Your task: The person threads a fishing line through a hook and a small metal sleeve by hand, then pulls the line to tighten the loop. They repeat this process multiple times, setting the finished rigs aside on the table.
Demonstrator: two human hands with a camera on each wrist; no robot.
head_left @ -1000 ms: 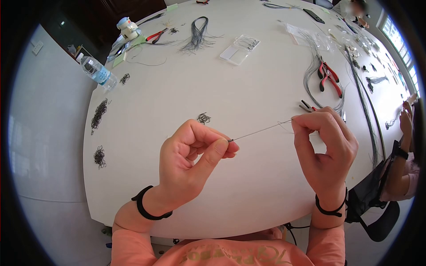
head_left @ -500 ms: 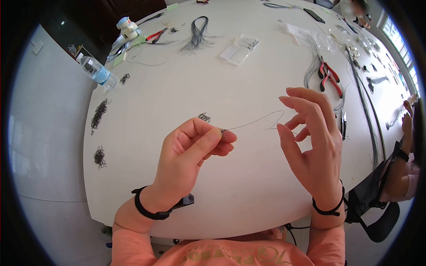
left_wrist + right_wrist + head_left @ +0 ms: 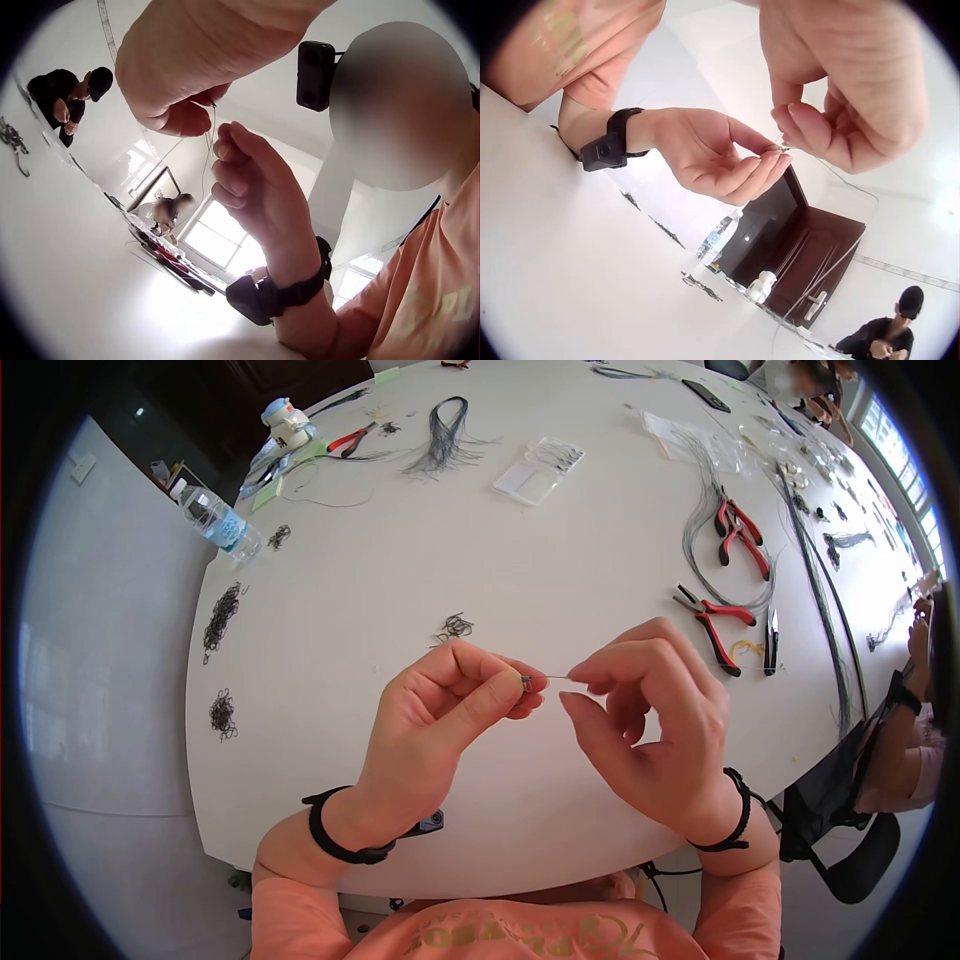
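Note:
My left hand (image 3: 425, 735) pinches a small dark metallic piece (image 3: 525, 683) between thumb and forefinger, over the near middle of the table. From it a thin wire (image 3: 550, 677) runs to the fingertips of my right hand (image 3: 655, 725), whose thumb and forefinger are bent close around its end. In the right wrist view the wire (image 3: 847, 182) trails in a loop behind the right hand (image 3: 847, 82), and the left hand (image 3: 705, 154) holds the piece from the other side. The left wrist view shows the right hand (image 3: 259, 180) just below the left hand (image 3: 202, 60).
A small pile of dark bent pieces (image 3: 457, 626) lies beyond my left hand. Red-handled pliers (image 3: 715, 630) and dark tweezers (image 3: 771, 642) are to the right. Farther off are a clear plastic box (image 3: 535, 475), a water bottle (image 3: 225, 525) and wire bundles (image 3: 447, 435).
My right hand let go of the wire and spread its fingers, then moved left and down to the wire close beside my left hand. The pliers it had covered now show.

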